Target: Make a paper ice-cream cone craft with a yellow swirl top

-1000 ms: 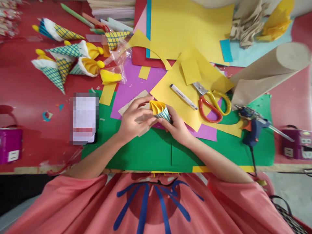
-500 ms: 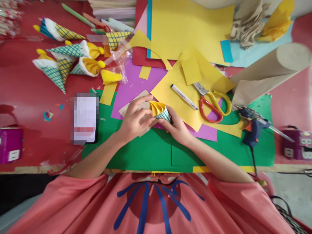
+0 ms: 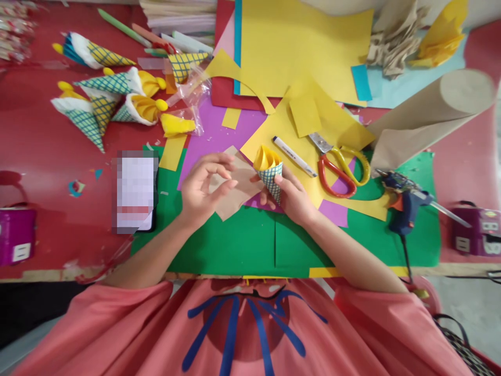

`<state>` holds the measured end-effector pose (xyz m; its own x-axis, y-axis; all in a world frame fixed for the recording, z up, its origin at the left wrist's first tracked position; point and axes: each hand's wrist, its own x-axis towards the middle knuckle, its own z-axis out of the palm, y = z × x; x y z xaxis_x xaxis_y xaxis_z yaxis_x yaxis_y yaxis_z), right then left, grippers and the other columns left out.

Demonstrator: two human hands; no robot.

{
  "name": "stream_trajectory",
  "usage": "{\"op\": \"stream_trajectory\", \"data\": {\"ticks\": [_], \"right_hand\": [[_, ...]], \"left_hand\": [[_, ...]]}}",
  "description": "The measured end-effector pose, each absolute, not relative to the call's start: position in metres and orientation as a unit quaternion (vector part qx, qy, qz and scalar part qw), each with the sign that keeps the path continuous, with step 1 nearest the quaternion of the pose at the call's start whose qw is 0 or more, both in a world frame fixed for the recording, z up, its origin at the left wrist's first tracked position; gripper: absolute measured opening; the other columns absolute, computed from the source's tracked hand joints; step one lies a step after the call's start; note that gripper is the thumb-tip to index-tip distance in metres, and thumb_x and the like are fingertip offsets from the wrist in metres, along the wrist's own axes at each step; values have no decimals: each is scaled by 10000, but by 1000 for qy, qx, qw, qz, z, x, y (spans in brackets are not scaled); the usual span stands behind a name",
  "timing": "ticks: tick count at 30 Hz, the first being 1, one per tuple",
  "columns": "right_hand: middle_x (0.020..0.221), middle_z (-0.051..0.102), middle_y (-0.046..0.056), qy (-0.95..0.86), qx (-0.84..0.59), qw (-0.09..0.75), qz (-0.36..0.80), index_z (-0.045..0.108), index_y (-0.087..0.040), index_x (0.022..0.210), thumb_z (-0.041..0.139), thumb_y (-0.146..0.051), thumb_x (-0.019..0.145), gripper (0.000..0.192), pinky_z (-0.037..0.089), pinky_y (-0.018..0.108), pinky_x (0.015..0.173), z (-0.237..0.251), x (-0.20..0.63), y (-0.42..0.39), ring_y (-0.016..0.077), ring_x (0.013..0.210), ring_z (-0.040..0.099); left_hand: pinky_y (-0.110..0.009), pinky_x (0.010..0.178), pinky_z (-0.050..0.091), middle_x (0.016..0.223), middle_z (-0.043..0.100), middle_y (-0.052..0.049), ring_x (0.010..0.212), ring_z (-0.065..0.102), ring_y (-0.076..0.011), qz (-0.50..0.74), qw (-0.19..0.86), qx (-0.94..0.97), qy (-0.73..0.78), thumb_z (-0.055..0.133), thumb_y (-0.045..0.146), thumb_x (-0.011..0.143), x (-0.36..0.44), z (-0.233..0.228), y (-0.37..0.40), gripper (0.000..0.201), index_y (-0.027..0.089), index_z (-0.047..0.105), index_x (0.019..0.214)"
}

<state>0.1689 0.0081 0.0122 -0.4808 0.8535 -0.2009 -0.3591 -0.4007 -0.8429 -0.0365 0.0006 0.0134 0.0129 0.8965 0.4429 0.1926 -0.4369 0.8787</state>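
A small paper cone [image 3: 271,180] with a blue-green lattice pattern and folded yellow paper in its mouth is in my right hand [image 3: 293,193]. Thumb and fingers pinch its side, and its tip points down. My left hand [image 3: 205,185] hovers to the left, holding nothing, its fingers curved and thumb apart. Under and beside it lies a piece of brown paper [image 3: 235,190]. A capped white marker [image 3: 294,155] and scissors [image 3: 338,162] with red and yellow handles rest to the right on yellow paper [image 3: 258,141].
Several patterned cones [image 3: 84,120] lie at the left, above a phone [image 3: 135,190]. A glue gun [image 3: 409,206] sits at the right below a brown paper roll [image 3: 434,112]. Yellow sheets [image 3: 301,47] are stacked at the back. A green mat [image 3: 230,245] covers the front.
My left hand has let go of the cone and moved left, fingers spreading. The right hand has turned the cone more upright, its yellow mouth now facing up and away.
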Motion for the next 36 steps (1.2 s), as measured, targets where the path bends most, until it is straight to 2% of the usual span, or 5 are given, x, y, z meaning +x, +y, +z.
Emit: {"op": "stream_trajectory", "data": {"ticks": [14, 19, 23, 26, 36], "right_hand": [[628, 532, -43, -317, -289, 319, 845, 532, -204, 891, 322, -732, 849, 570, 230, 220, 353, 23, 168, 13, 47, 342, 274], [641, 565, -17, -288, -294, 321, 853, 533, -195, 802, 348, -678, 896, 525, 336, 188, 373, 19, 165, 11, 79, 446, 470], [710, 650, 16, -316, -322, 329, 829, 595, -182, 863, 422, -587, 920, 444, 535, 245, 589, 14, 158, 3, 119, 597, 604], [911, 709, 54, -374, -322, 356, 794, 615, -185, 1018, 460, -527, 924, 387, 572, 338, 793, 10, 154, -3, 172, 816, 670], [1152, 618, 77, -591, -388, 440, 553, 537, -234, 1176, 526, -393, 941, 284, 530, 356, 918, 15, 169, -7, 165, 988, 628]], "left_hand": [[-328, 796, 587, 582, 565, 55, 552, 616, -96, 495, 379, 626, 469, 536, 472, 911, -33, 19, -5, 298, 208, 519, 775], [-318, 749, 596, 454, 444, 54, 458, 569, -91, 513, 373, 626, 453, 462, 439, 954, -35, 21, -4, 455, 196, 450, 569], [-388, 955, 541, 1002, 717, -78, 1020, 677, -225, 463, 367, 675, 442, 646, 562, 802, -33, 22, -3, 383, 206, 677, 940], [-430, 1089, 450, 1379, 555, -135, 1311, 510, -281, 394, 396, 715, 421, 642, 588, 791, -27, 23, -6, 644, 224, 529, 1310], [-325, 876, 575, 1166, 603, -52, 1021, 665, -183, 520, 308, 675, 422, 783, 403, 717, -32, 9, -10, 635, 316, 453, 1252]]}}
